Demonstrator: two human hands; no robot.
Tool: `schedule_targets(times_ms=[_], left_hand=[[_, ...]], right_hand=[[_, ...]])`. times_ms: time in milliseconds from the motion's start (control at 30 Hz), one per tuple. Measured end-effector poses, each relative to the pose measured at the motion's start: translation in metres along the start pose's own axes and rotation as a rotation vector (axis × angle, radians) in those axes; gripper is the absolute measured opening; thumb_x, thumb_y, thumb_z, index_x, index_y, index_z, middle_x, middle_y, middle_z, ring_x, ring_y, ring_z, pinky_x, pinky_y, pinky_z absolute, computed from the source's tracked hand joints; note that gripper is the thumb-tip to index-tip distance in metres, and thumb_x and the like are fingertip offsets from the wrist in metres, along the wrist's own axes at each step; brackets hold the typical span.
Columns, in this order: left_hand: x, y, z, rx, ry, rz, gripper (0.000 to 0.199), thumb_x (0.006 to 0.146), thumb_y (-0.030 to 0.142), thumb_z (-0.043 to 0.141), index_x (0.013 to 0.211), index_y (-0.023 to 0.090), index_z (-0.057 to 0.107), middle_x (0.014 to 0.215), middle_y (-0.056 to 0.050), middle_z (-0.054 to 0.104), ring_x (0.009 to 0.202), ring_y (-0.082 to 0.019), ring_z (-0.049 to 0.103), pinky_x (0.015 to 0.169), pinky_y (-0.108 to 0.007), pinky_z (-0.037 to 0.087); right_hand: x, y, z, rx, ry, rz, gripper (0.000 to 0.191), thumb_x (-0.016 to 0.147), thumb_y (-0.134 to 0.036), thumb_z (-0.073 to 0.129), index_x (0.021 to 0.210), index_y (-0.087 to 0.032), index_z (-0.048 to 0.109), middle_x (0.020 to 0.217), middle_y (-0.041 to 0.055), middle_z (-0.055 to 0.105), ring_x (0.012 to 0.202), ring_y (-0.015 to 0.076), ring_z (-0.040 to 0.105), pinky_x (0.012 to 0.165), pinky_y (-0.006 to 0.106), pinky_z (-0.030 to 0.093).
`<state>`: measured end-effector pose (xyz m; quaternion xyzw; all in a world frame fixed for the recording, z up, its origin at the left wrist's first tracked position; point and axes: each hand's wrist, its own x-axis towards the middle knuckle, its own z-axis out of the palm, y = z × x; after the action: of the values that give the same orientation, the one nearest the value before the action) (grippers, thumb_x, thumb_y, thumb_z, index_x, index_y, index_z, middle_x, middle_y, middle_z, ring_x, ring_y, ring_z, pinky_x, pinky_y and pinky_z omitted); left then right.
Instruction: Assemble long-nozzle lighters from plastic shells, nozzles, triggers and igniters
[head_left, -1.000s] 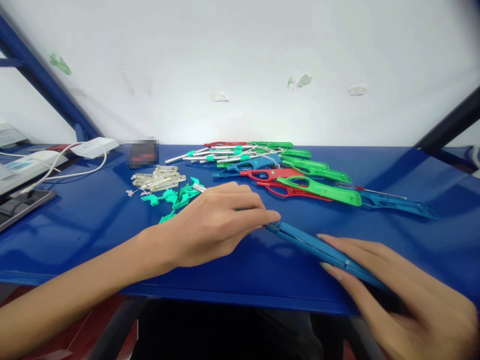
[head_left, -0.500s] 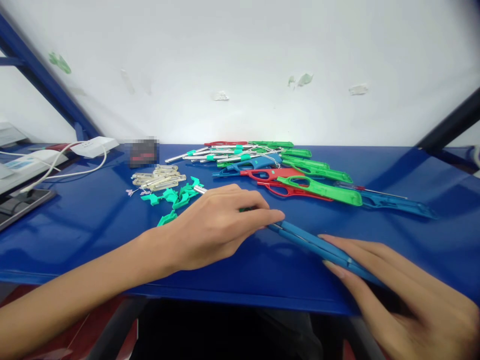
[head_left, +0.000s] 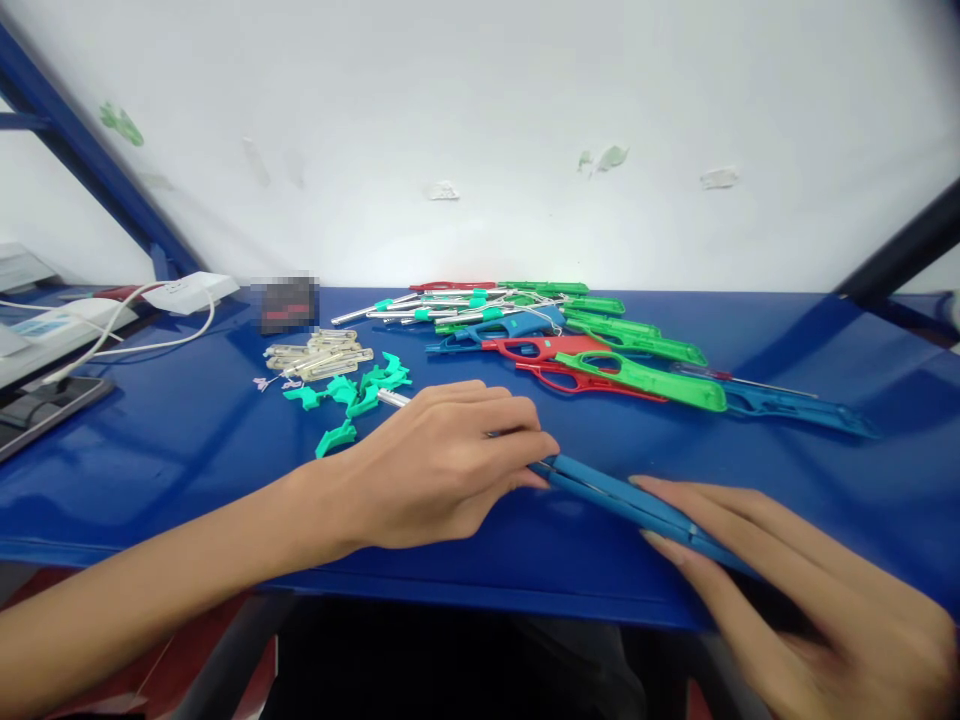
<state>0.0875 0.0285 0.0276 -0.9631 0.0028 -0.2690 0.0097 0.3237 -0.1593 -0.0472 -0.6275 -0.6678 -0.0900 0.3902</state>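
Observation:
A blue utility lighter (head_left: 626, 500) is held slanting above the table's front edge, with a seam showing along its narrow side. My right hand (head_left: 817, 600) is closed round its handle end, thumb below and fingers above. My left hand (head_left: 457, 460) is closed on the front end, fingertips pinching where the blue casing meets the tube. The tip of the silver metal tube (head_left: 391, 398) sticks out beyond my left knuckles; the tube's middle is hidden by that hand. Green plastic triggers (head_left: 349, 392) lie just past the left hand.
Behind lie green casing halves (head_left: 652, 380), red casing halves (head_left: 555, 348), a blue half (head_left: 795, 408), a screwdriver (head_left: 772, 385) and metal tubes (head_left: 420, 312). Clear fuel tanks (head_left: 322, 355) are heaped left. A power strip (head_left: 187, 292), cables and a phone (head_left: 52, 410) sit far left.
My left hand has shifted slightly down, and its fingers have drawn in on the lighter's front end. The tube tip has dropped a little. My right hand keeps its hold.

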Motion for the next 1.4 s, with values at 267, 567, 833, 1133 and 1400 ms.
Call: schedule_targets(times_ms=[267,567,833,1133,1400], left_hand=[[-0.001,0.001,0.002,0.002,0.043,0.025,0.022,0.11,0.016,0.051,0.103,0.015,0.072,0.088,-0.005,0.074,0.069,-0.016,0.061,0.066,-0.033,0.05],[0.0,0.002,-0.002,-0.102,-0.141,-0.138,0.025,0.107,0.019,0.055,0.098,0.015,0.077,0.088,-0.006,0.071,0.069,-0.018,0.064,0.063,-0.032,0.049],[-0.001,0.0,-0.001,-0.223,-0.311,-0.296,0.022,0.107,0.023,0.06,0.115,0.013,0.079,0.102,-0.008,0.07,0.09,-0.022,0.07,0.083,-0.034,0.055],[-0.004,-0.005,0.003,-0.27,-0.3,-0.334,0.029,0.105,0.013,0.064,0.132,0.014,0.074,0.112,-0.008,0.072,0.1,-0.02,0.07,0.09,-0.031,0.055],[-0.005,-0.011,0.003,-0.401,-0.216,-0.386,0.028,0.098,0.014,0.076,0.127,0.011,0.076,0.104,-0.005,0.077,0.091,-0.017,0.072,0.083,-0.025,0.053]], right_hand=[[-0.001,0.0,0.001,-0.004,0.005,-0.006,0.037,0.099,-0.028,0.071,0.133,-0.041,0.074,0.126,-0.0029,0.081,0.103,0.0274,0.081,0.092,0.043,0.066],[0.008,-0.003,0.002,-0.049,0.003,-0.061,0.039,0.102,-0.028,0.069,0.14,-0.037,0.069,0.13,-0.0036,0.078,0.113,0.0237,0.074,0.101,0.04,0.056],[0.023,0.004,0.006,-0.196,-0.172,-0.208,0.042,0.108,-0.048,0.057,0.148,-0.037,0.061,0.131,0.0002,0.077,0.115,0.0287,0.073,0.097,0.048,0.056],[0.034,-0.003,0.006,-0.013,-0.185,-0.082,0.033,0.109,-0.054,0.054,0.133,-0.038,0.071,0.125,-0.0007,0.079,0.103,0.0202,0.08,0.084,0.032,0.067],[0.033,-0.006,0.005,-0.066,-0.209,-0.044,0.036,0.109,-0.059,0.051,0.136,-0.04,0.066,0.128,-0.0051,0.077,0.11,0.0166,0.077,0.095,0.029,0.063]])
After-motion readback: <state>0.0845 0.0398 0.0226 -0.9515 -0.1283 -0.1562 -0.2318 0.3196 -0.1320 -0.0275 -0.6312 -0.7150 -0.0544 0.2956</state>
